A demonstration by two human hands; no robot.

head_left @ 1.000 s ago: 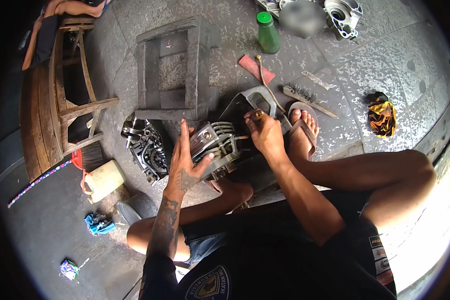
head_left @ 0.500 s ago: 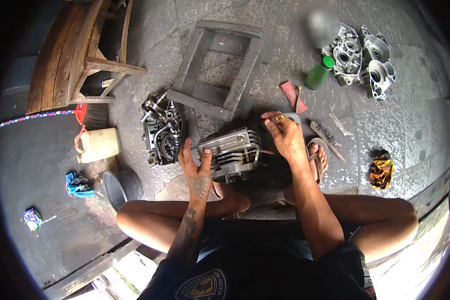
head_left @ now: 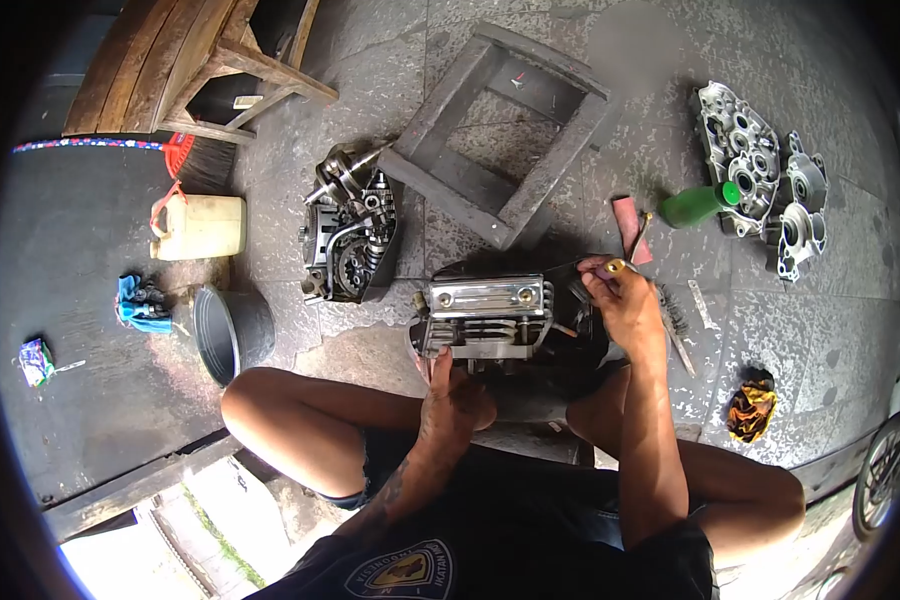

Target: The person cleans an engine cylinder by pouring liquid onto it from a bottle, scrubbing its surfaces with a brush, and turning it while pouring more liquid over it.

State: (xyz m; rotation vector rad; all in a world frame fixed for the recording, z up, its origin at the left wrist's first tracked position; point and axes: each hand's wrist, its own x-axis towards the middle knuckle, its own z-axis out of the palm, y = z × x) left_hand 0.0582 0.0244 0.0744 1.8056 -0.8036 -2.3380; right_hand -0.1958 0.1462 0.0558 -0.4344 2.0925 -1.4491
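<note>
A finned engine cylinder head (head_left: 485, 325) with a shiny silver cover lies between my knees. My left hand (head_left: 448, 405) grips its near left edge, thumb up against the fins and the other fingers hidden below. To the right of the head, my right hand (head_left: 625, 305) is closed around a slim tool (head_left: 615, 267) with a round brass-coloured end. From my fingers its thin dark shaft points left toward the far right corner of the head. The tool's exact kind I cannot tell.
Beyond lies a grey wooden frame (head_left: 445, 180), with an opened engine case (head_left: 355, 240) left of it. Right are a green bottle (head_left: 692, 206), metal crankcase halves (head_left: 740, 150), a brush (head_left: 675, 320) and a stained rag (head_left: 752, 408). A bucket (head_left: 255, 330) and jerrycan (head_left: 205, 227) stand left.
My left hand has moved from the head's left side to its near edge, and the head sits straighter. My right hand keeps its tool, whose shaft now shows. The camera view has shifted.
</note>
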